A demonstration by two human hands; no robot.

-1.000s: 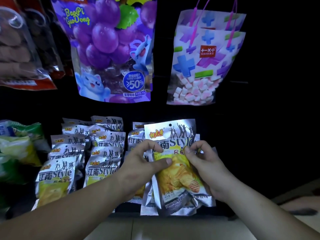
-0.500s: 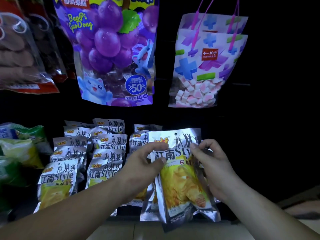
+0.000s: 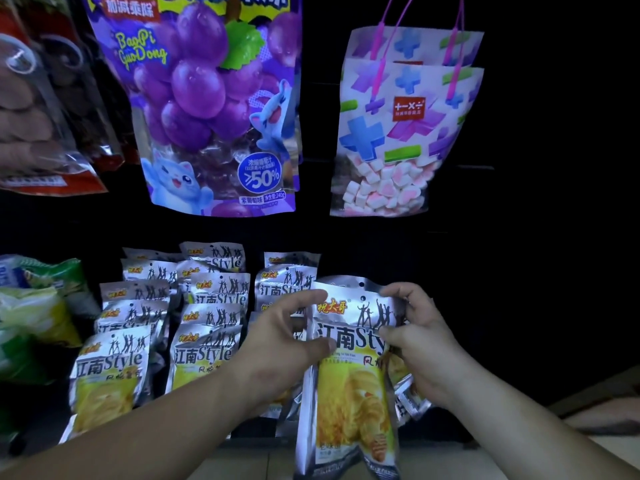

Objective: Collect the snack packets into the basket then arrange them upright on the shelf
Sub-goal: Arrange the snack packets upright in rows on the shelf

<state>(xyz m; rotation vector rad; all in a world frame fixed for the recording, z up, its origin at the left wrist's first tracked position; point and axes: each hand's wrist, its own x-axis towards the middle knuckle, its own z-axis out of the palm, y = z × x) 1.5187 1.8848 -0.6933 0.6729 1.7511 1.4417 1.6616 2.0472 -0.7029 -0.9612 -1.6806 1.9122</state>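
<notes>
We hold one silver packet (image 3: 349, 375) upright between both hands in the lower centre of the frame. Its printed face is toward us and its bottom edge reaches nearly to the frame's lower border. Our left hand (image 3: 287, 341) pinches its left edge, thumb on the front and fingers reaching behind the top corner. Our right hand (image 3: 422, 348) grips the right edge, thumb pressed on the front and fingers curled over the top right corner. Corners of more silver wrappers (image 3: 410, 396) poke out under the right palm; we cannot tell how many.

Left of the hands, matching packets (image 3: 204, 355) stand in overlapping rows, faces forward, running back into the dark. Green bags (image 3: 38, 306) sit at the left edge. Above, a purple grape-candy bag (image 3: 214, 98) hangs at upper centre, a marshmallow bag (image 3: 405, 133) with pink cords at upper right, and clear bags of brown snacks (image 3: 34, 116) at upper left.
</notes>
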